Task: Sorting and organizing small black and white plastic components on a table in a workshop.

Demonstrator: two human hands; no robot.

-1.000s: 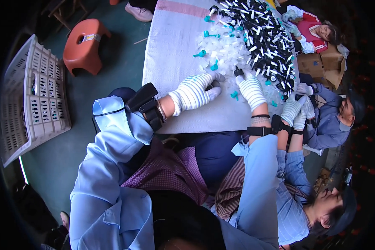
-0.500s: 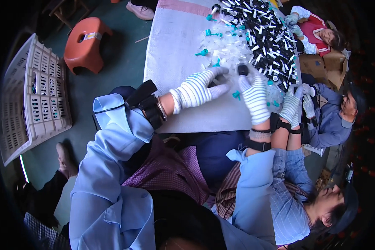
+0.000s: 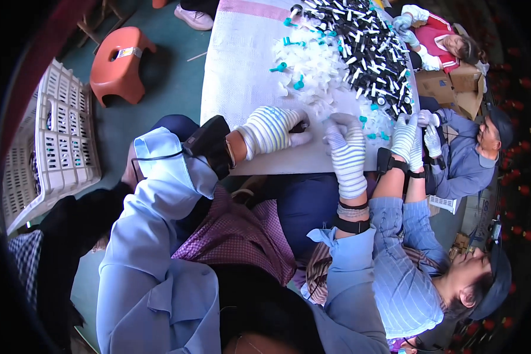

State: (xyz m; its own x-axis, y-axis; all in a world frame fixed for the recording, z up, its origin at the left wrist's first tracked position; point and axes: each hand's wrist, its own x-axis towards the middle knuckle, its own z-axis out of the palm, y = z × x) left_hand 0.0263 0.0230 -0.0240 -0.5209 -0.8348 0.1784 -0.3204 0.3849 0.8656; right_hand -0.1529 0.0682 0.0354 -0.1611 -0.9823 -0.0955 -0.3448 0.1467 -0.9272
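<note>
My left hand in its striped knit glove pinches a small dark plastic piece (half hidden); my gloved right hand, fingers curled, grip unclear, is just beside it.

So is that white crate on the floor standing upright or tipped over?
Tipped: the white crate leans on its side on the green floor, its slotted wall facing up, near the orange stool.
</note>
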